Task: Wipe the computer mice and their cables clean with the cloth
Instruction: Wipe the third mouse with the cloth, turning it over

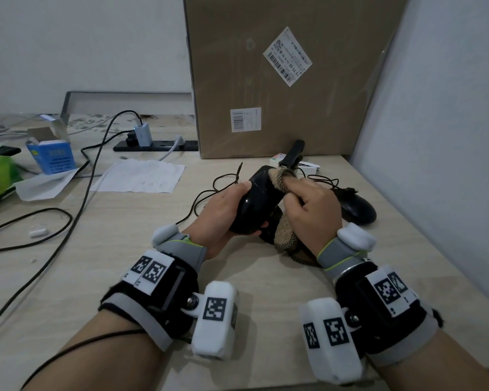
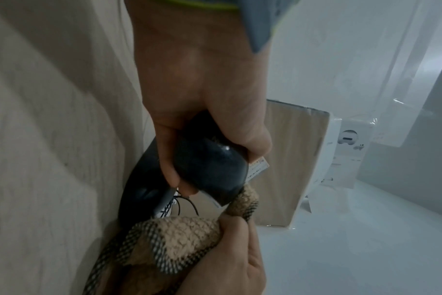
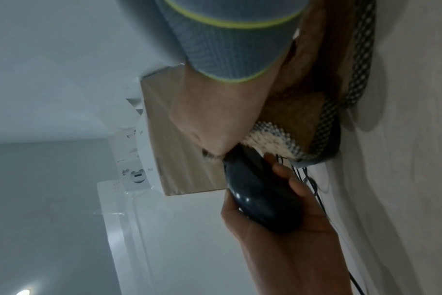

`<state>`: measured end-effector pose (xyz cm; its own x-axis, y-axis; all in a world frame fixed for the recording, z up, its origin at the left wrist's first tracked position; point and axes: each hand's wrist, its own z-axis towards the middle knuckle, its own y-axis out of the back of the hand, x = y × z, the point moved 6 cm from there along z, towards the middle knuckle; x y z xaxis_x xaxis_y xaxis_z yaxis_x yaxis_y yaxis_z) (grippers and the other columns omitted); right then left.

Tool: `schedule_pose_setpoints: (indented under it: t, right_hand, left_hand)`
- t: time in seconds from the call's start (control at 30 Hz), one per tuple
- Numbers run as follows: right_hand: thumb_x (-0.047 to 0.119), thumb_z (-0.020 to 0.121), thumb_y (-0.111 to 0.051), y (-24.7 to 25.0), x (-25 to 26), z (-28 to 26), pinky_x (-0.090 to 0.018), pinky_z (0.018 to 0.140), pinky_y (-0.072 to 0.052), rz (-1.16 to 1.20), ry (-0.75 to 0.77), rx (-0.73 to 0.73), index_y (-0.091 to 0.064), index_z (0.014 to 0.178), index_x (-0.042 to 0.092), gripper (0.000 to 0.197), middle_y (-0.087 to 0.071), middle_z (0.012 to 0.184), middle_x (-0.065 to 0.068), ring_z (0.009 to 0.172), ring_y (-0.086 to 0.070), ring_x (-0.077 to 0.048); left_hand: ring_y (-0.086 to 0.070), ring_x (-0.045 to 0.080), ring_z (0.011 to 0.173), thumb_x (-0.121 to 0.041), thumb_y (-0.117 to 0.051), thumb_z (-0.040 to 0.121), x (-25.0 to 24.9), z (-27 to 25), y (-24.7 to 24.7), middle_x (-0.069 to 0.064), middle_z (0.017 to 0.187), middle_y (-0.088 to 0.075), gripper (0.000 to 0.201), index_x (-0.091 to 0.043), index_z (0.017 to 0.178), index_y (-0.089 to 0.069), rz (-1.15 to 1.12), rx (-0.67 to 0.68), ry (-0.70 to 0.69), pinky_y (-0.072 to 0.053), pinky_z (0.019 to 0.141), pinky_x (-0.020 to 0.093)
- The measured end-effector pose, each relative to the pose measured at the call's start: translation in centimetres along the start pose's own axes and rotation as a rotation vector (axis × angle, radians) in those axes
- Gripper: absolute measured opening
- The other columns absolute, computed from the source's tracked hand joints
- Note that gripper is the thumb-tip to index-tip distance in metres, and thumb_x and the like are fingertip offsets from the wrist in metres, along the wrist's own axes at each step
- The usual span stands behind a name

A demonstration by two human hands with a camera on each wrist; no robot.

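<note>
My left hand (image 1: 229, 207) grips a glossy black mouse (image 1: 256, 203) and holds it tilted above the wooden desk (image 1: 124, 277). My right hand (image 1: 312, 206) holds a tan fuzzy cloth (image 1: 284, 238) with a checked edge and presses it with the fingers onto the mouse's front end. In the left wrist view the mouse (image 2: 209, 165) sits in my curled fingers, with the cloth (image 2: 184, 235) just below. The right wrist view shows the cloth (image 3: 290, 127) meeting the mouse (image 3: 260, 199). A second black mouse (image 1: 356, 208) lies to the right. Thin black cables (image 1: 209, 190) loop on the desk.
A tall cardboard box (image 1: 280, 80) stands behind, with small packets and a black clip (image 1: 292, 153) at its foot. A power strip (image 1: 156, 145), a blue box (image 1: 52, 156), a paper tissue (image 1: 141, 176) and thick black cables (image 1: 68, 221) lie left. A white wall (image 1: 435, 136) is on the right.
</note>
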<state>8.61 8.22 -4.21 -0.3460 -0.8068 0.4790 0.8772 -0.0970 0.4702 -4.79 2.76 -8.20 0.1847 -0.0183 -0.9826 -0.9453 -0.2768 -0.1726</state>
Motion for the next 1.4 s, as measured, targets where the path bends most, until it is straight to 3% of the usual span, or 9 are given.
schedule_pose_setpoints:
  t: [0.13, 0.23, 0.4, 0.57, 0.67, 0.83, 1.03, 1.23, 1.4]
  right_hand:
    - [0.017, 0.076, -0.039, 0.3, -0.5, 0.1, -0.03, 0.052, -0.032, -0.023, -0.015, -0.028, -0.064, 0.083, 0.018, 0.025, -0.035, 0.057, 0.007, 0.057, -0.039, -0.017]
    - [0.016, 0.076, -0.041, 0.0, 0.6, -0.3, -0.031, 0.051, -0.037, 0.048, 0.072, 0.014, -0.068, 0.088, 0.015, 0.03, -0.047, 0.059, -0.001, 0.057, -0.045, -0.02]
    - [0.017, 0.076, -0.039, 0.4, -1.3, 0.2, -0.032, 0.052, -0.033, -0.06, -0.09, -0.046, -0.059, 0.078, 0.015, 0.02, -0.034, 0.058, 0.007, 0.058, -0.038, -0.018]
    - [0.015, 0.076, -0.041, -0.5, 1.5, -0.3, -0.033, 0.054, -0.041, 0.055, 0.166, 0.103, -0.067, 0.098, 0.014, 0.034, -0.05, 0.069, -0.001, 0.063, -0.048, -0.019]
    - [0.017, 0.075, -0.039, -1.4, 1.9, -0.5, -0.034, 0.055, -0.042, -0.068, 0.231, 0.221, -0.065, 0.104, 0.02, 0.039, -0.05, 0.078, -0.003, 0.07, -0.049, -0.02]
    - [0.013, 0.075, -0.036, -0.8, 0.1, 0.3, -0.032, 0.057, -0.039, -0.159, 0.011, 0.094, -0.062, 0.096, 0.012, 0.033, -0.043, 0.083, -0.004, 0.075, -0.045, -0.02]
    - [0.013, 0.074, -0.03, -0.9, -1.1, 0.2, -0.037, 0.058, -0.042, -0.15, -0.118, 0.106, -0.054, 0.092, 0.008, 0.03, -0.037, 0.085, -0.005, 0.071, -0.041, -0.023]
    - [0.01, 0.075, -0.036, -2.0, 1.0, -0.2, -0.028, 0.062, -0.035, 0.001, 0.09, 0.218, -0.063, 0.107, 0.012, 0.042, -0.04, 0.088, -0.007, 0.076, -0.04, -0.016]
    - [0.005, 0.075, -0.044, -3.6, 2.3, -1.4, -0.019, 0.062, -0.029, 0.095, 0.195, 0.456, -0.072, 0.099, 0.017, 0.039, -0.049, 0.093, -0.01, 0.078, -0.046, -0.018]
  left_hand:
    - [-0.066, 0.024, 0.067, -0.036, -0.037, 0.099, -0.1, 0.0, -0.1, 0.021, 0.094, -0.069, 0.045, 0.0, 0.118, -0.058, 0.017, 0.003, -0.004, -0.052, 0.055, 0.029]
    - [-0.066, 0.023, 0.066, -0.036, -0.036, 0.099, -0.1, 0.0, 0.0, 0.019, 0.09, -0.069, 0.046, 0.001, 0.118, -0.057, -0.011, -0.009, 0.0, -0.053, 0.056, 0.03]
    - [-0.066, 0.024, 0.067, -0.035, -0.037, 0.099, -0.1, 0.0, -0.1, 0.024, 0.096, -0.069, 0.044, -0.001, 0.117, -0.058, 0.008, -0.011, -0.003, -0.054, 0.056, 0.03]
    - [-0.068, 0.025, 0.084, -0.036, -0.042, 0.098, -0.2, 0.3, 0.1, 0.019, 0.103, -0.067, 0.035, -0.01, 0.108, -0.064, 0.012, -0.023, -0.06, -0.058, 0.072, 0.04]
    - [-0.066, 0.026, 0.104, -0.051, -0.031, 0.099, 0.1, 0.3, 0.0, 0.014, 0.113, -0.068, 0.052, -0.017, 0.117, -0.065, 0.007, 0.028, -0.04, -0.056, 0.084, 0.045]
    - [-0.069, 0.025, 0.099, -0.06, -0.023, 0.097, 0.1, 0.1, -0.4, 0.01, 0.106, -0.072, 0.06, -0.025, 0.106, -0.07, 0.118, 0.018, -0.024, -0.058, 0.077, 0.04]
    - [-0.07, 0.024, 0.094, -0.06, -0.023, 0.096, -0.1, 0.1, -0.5, 0.009, 0.103, -0.073, 0.059, -0.027, 0.105, -0.07, 0.148, 0.016, -0.024, -0.057, 0.07, 0.035]
    - [-0.065, 0.029, 0.107, -0.064, -0.018, 0.095, 0.2, 0.4, 0.1, 0.012, 0.114, -0.07, 0.066, -0.022, 0.117, -0.065, -0.056, -0.002, -0.022, -0.054, 0.09, 0.046]
    - [-0.059, 0.035, 0.116, -0.064, -0.012, 0.095, 0.1, 1.5, 1.2, 0.019, 0.125, -0.062, 0.078, -0.01, 0.13, -0.056, -0.336, -0.04, -0.022, -0.046, 0.1, 0.048]
